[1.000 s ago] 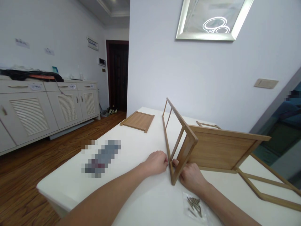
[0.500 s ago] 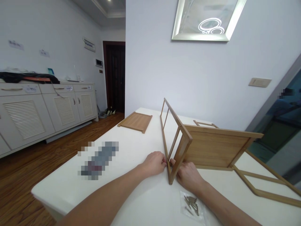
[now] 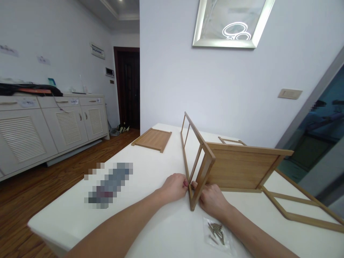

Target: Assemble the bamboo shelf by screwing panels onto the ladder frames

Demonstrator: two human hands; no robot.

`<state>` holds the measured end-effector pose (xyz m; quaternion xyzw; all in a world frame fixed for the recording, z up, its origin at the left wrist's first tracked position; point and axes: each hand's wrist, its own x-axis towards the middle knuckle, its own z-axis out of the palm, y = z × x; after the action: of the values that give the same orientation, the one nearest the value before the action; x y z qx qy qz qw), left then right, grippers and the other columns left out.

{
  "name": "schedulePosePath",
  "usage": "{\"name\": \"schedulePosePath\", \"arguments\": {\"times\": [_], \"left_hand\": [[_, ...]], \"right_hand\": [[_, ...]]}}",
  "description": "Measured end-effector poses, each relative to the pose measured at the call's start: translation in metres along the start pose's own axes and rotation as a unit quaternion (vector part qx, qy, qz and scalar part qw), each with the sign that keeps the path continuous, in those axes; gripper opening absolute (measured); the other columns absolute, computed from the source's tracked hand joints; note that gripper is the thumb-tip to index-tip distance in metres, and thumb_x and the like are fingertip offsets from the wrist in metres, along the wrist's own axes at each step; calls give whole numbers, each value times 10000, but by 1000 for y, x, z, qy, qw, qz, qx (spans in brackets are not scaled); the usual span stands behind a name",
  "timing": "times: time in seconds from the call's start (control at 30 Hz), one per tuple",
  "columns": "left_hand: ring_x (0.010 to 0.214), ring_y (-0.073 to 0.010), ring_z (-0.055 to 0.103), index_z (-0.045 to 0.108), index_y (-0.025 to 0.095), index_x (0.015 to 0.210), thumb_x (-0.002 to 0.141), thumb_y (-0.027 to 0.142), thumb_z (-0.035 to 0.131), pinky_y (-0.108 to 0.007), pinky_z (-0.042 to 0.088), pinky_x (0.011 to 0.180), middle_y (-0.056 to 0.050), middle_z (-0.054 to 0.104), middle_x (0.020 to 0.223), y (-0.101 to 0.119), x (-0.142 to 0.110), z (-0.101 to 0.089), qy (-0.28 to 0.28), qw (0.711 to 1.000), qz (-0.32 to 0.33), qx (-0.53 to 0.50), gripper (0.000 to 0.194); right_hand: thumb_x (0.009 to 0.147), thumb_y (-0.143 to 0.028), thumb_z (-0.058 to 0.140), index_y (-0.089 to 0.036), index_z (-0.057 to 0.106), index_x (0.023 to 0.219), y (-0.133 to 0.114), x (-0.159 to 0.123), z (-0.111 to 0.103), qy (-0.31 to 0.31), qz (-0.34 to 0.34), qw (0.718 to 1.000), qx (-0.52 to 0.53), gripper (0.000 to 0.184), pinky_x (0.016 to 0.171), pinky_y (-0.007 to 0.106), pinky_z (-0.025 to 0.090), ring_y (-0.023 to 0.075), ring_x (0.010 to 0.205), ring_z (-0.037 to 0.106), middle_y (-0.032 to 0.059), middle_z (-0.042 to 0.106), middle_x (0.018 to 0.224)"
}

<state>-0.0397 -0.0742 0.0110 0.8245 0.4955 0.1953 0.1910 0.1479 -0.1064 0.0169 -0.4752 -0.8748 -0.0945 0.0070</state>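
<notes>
Slim light-brown wooden frame (image 3: pixel 200 138) with crossbars, tilted upright on white worktop (image 3: pixel 150 168), hands (image 3: pixel 174 187) pinching its near lower corner from left and right.

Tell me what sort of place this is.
Probably a home, perhaps a dining area near the entrance: a dark door with shoes beside it, a louvred cabinet along the wall, and wood-look flooring.
</notes>
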Motion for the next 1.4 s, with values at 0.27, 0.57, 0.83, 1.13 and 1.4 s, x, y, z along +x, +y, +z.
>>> {"name": "schedulePosePath", "arguments": {"times": [0.27, 0.57, 0.83, 1.13, 1.4], "left_hand": [[803, -182, 651, 700, 209, 850, 783, 197, 499, -261, 467, 709, -37, 724, 857, -2, 3, -5, -19, 1000, 10, -4, 212], [823, -210, 653, 713, 194, 864, 830, 207, 458, -290, 476, 728, -75, 722, 879, 6, -2, -6, -17, 1000, -4, 25, 258], [847, -215, 651, 700, 199, 865, 828, 216, 474, -301, 477, 744, -71, 717, 904, 7, -1, -2, -10, 999, -16, 34, 229], [831, -218, 653, 709, 192, 850, 825, 244, 489, -300, 477, 747, -81, 717, 870, 10, -4, -7, -9, 999, -20, 43, 227], [821, -207, 653, 705, 191, 841, 821, 214, 474, -284, 476, 723, -74, 714, 885, 13, -5, -7, -7, 999, -22, 41, 232]], "right_hand": [[834, -152, 422, -160, 597, 1009, -1, 0, -1, 4, 0, 1000, -5, 247, 655, 265, 406, 192, 756, 657, 66, 707, 848], [842, -157, 424, -159, 602, 964, -4, 0, -6, -8, 10, 1000, -3, 216, 659, 257, 409, 194, 782, 662, 88, 711, 862], [850, -173, 430, -162, 600, 1014, -3, 1, -4, 3, 6, 1000, 0, 236, 642, 253, 403, 194, 767, 664, 72, 710, 866], [855, -167, 433, -166, 603, 985, -2, 0, -4, 4, 3, 1000, -3, 215, 631, 258, 398, 187, 760, 660, 74, 711, 855], [829, -163, 435, -173, 596, 1015, 0, 0, -1, 7, -8, 1000, 4, 247, 649, 261, 411, 191, 763, 651, 73, 705, 859]]}}
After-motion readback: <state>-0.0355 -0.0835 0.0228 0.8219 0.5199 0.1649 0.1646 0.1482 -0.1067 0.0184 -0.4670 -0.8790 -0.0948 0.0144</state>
